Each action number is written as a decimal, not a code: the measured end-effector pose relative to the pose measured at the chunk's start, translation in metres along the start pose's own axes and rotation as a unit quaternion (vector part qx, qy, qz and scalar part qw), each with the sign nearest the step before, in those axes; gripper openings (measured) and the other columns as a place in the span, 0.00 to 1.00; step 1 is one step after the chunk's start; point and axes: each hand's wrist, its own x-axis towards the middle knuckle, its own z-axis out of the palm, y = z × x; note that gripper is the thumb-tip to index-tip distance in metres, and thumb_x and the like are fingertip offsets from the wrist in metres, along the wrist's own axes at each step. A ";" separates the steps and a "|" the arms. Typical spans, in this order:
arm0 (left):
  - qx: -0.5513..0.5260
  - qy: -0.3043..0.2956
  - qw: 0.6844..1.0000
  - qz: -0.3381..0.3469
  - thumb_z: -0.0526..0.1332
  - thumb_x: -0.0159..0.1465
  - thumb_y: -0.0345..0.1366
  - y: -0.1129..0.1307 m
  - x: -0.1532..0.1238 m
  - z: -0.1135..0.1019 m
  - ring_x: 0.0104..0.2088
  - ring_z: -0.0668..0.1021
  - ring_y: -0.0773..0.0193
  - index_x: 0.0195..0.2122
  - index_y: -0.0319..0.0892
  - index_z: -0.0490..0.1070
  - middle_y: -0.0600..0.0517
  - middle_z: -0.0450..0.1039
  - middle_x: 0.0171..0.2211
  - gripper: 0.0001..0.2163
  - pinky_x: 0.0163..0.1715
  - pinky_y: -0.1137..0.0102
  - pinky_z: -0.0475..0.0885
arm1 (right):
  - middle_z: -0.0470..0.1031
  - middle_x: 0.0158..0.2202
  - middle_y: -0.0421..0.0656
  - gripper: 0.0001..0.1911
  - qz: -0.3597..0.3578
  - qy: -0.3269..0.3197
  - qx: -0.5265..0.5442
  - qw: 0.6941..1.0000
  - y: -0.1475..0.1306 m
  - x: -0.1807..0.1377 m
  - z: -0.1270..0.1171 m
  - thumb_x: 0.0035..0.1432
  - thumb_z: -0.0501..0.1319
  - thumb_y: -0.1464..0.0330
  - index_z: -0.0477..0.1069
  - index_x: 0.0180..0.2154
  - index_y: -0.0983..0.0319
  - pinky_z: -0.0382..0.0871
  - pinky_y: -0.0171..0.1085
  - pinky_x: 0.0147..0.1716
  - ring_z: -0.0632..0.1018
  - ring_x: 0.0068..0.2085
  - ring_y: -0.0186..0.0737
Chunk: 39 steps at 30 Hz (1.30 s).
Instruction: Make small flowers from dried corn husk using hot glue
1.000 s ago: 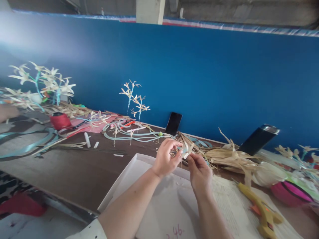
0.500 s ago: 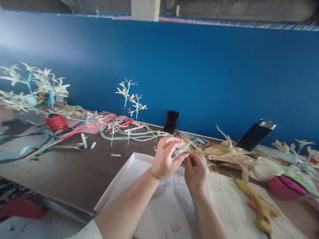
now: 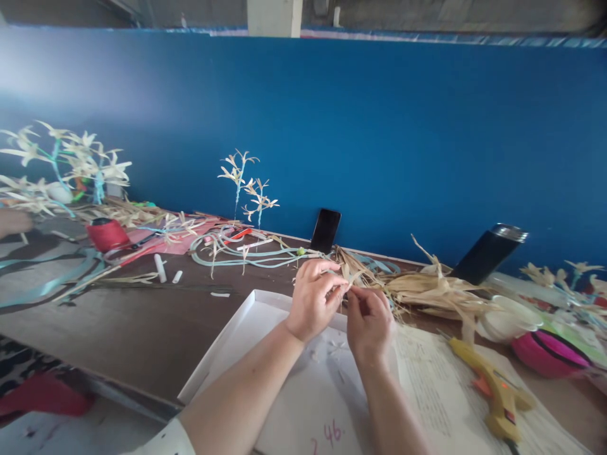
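Above the white box lid (image 3: 222,366), my left hand (image 3: 315,300) and my right hand (image 3: 372,322) meet fingertip to fingertip. Between them is a small husk flower (image 3: 351,277), whose pale petals poke up past the fingers. My left thumb and forefinger are closed on it, the other fingers curled above. My right thumb and forefinger pinch it from the right side. Most of the flower is hidden by the fingers. Just behind the hands lies a heap of dried husks (image 3: 422,291).
A yellow glue gun (image 3: 493,385) rests on printed paper (image 3: 422,379) at right. Behind stand a phone (image 3: 325,230) and a tilted black flask (image 3: 488,253). Finished husk flowers (image 3: 85,158), blue cords (image 3: 246,260) and a red spool (image 3: 108,235) lie leftward. Another person's hand (image 3: 14,222) shows far left.
My fingertips have drawn closer together, and the pale blue bit seen between them is now hidden. The other person's hand at far left has moved slightly further into view.
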 end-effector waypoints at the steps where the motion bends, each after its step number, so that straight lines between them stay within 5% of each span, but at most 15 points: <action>1: 0.006 0.007 1.000 0.005 0.60 0.59 0.34 0.000 0.000 0.000 0.44 0.70 0.61 0.32 0.44 0.73 0.48 0.69 0.41 0.03 0.47 0.62 0.66 | 0.70 0.31 0.41 0.07 0.003 0.001 -0.003 1.000 0.000 0.000 0.000 0.56 0.58 0.66 0.73 0.33 0.62 0.63 0.34 0.30 0.71 0.30 0.35; 7: 0.022 0.033 0.999 0.012 0.61 0.58 0.33 0.003 -0.001 0.000 0.44 0.71 0.60 0.31 0.44 0.72 0.49 0.69 0.41 0.02 0.46 0.61 0.67 | 0.70 0.31 0.42 0.08 0.034 0.007 -0.013 0.999 0.005 -0.002 0.003 0.56 0.58 0.65 0.74 0.33 0.61 0.62 0.35 0.28 0.69 0.27 0.35; 27: -0.007 -0.014 1.000 0.024 0.59 0.59 0.32 0.009 -0.004 0.003 0.43 0.72 0.62 0.31 0.43 0.70 0.50 0.72 0.38 0.01 0.46 0.62 0.66 | 0.70 0.29 0.42 0.08 0.057 0.016 -0.007 0.998 0.003 -0.003 0.003 0.53 0.58 0.65 0.73 0.30 0.61 0.61 0.35 0.27 0.68 0.26 0.35; 39: 0.014 0.000 1.000 0.027 0.59 0.59 0.35 0.008 -0.002 -0.001 0.47 0.70 0.58 0.47 0.44 0.66 0.46 0.69 0.44 0.14 0.50 0.60 0.65 | 0.71 0.31 0.42 0.11 0.130 0.022 0.145 0.981 0.013 0.001 0.003 0.53 0.61 0.61 0.73 0.34 0.62 0.64 0.35 0.32 0.71 0.31 0.36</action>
